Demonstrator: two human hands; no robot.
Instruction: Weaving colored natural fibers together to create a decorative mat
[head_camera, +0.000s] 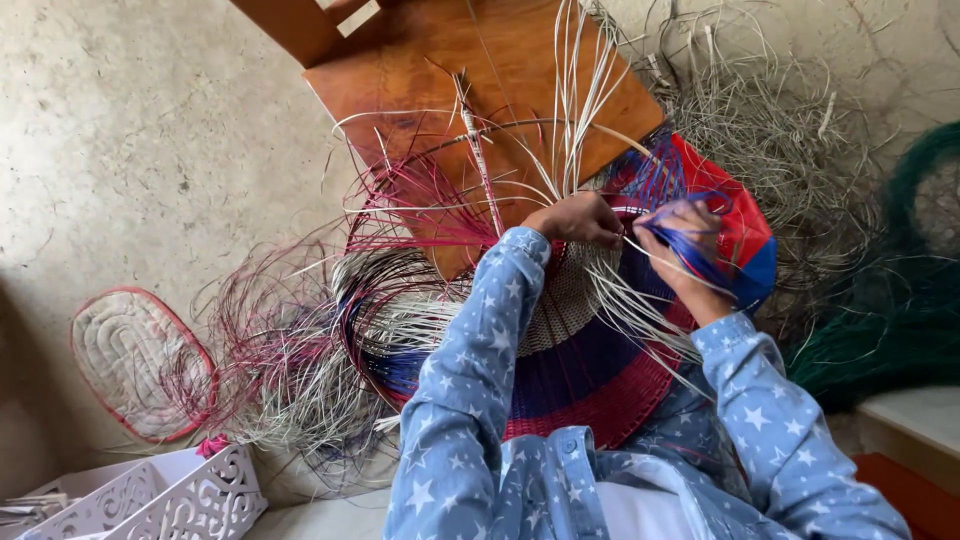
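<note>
woven cane: one round basket (590, 370) in progress, lying in the person's lap at centre frame, banded from a pale middle out through dark blue to red. loose stakes (570, 110), too many to count, fan up and outward from its rim in white, pink and blue.

hands: two, both in light blue sleeves printed with white stars. left hand (578, 218), fingers curled down and pressed onto the basket's upper rim, closed around pale stakes. right hand (680, 245), just beside it, fingers bent shut, pinching a bundle of blue strands (690, 250) that loops over the knuckles.

one red and blue woven piece (745, 240), directly behind the right hand; whether it joins the basket cannot be told.

one wooden stool (420, 70), reddish brown, beyond the basket, partly behind the stakes.

one tangle of grey-white cane (770, 120) on the floor at upper right; one heap of dark green cane (890, 320) at the right edge.

one oval woven mat (130, 360), pale with a red edge, well apart at left.

one white openwork plastic basket (160, 495) at the lower left corner.
</note>
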